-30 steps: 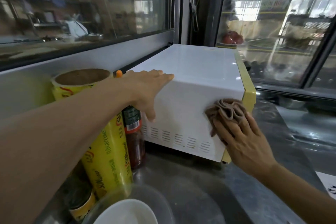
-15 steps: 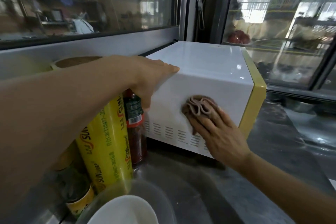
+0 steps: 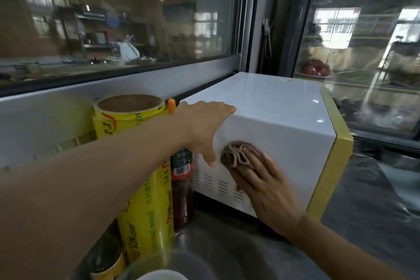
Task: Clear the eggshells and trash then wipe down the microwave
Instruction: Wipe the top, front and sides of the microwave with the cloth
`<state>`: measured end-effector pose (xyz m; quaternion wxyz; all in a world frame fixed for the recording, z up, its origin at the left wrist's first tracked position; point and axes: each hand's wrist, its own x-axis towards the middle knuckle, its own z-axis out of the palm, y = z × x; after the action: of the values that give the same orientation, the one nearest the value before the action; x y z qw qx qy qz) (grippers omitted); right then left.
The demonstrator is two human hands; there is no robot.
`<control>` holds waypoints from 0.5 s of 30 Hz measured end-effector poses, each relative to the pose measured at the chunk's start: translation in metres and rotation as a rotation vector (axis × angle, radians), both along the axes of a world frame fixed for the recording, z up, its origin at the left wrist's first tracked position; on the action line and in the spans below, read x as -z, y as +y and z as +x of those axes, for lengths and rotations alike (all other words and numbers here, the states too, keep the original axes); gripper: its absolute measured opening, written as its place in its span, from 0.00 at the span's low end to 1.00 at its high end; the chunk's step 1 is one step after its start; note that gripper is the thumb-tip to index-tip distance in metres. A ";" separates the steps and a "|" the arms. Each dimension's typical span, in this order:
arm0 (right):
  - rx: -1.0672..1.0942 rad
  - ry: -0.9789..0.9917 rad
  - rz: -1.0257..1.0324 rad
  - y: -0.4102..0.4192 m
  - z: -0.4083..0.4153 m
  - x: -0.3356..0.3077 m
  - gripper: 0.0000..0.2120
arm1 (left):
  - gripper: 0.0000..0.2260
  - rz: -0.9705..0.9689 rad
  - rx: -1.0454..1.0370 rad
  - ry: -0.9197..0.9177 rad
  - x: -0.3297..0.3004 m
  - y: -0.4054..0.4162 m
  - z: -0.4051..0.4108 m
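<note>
The white microwave (image 3: 268, 120) sits in the window corner, its side panel facing me; my left hand (image 3: 204, 127) lies flat-fingered over its top rear edge, thumb down the panel. My right hand (image 3: 270, 186) presses a bunched brown cloth (image 3: 237, 154) against that panel with straight fingers, just above the vent slots; a yellow wrap roll (image 3: 136, 166) and a sauce bottle (image 3: 181, 188) stand just beside the microwave's rear.

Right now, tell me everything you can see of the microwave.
The microwave is a glossy white box with a yellow front frame at its right end, and rows of vent slots low on the near side panel. It stands upright on the grey counter by the window. The left hand rests over its top edge; the right hand presses a brown cloth flat against the side panel.
</note>
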<state>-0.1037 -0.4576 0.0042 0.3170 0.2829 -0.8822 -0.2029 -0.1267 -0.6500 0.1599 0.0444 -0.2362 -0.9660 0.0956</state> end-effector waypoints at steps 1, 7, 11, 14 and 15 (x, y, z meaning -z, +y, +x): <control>-0.013 -0.032 0.054 -0.005 -0.001 0.008 0.27 | 0.56 -0.002 -0.003 0.017 0.003 0.000 0.000; -0.040 -0.200 0.260 -0.007 0.003 0.046 0.18 | 0.55 -0.015 -0.024 0.046 0.007 0.001 0.005; -0.072 -0.090 0.123 0.001 -0.003 0.021 0.21 | 0.53 -0.079 -0.016 -0.024 -0.009 0.002 0.006; -0.093 -0.035 0.082 -0.009 -0.013 -0.001 0.23 | 0.52 -0.100 -0.059 -0.083 -0.038 -0.003 0.000; -0.089 -0.019 0.075 -0.014 -0.015 -0.004 0.24 | 0.52 -0.114 -0.092 -0.087 -0.048 -0.006 -0.001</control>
<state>-0.1192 -0.4713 0.0086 0.3067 0.3355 -0.8634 -0.2188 -0.1277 -0.6558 0.2075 -0.0158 -0.1977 -0.9698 0.1419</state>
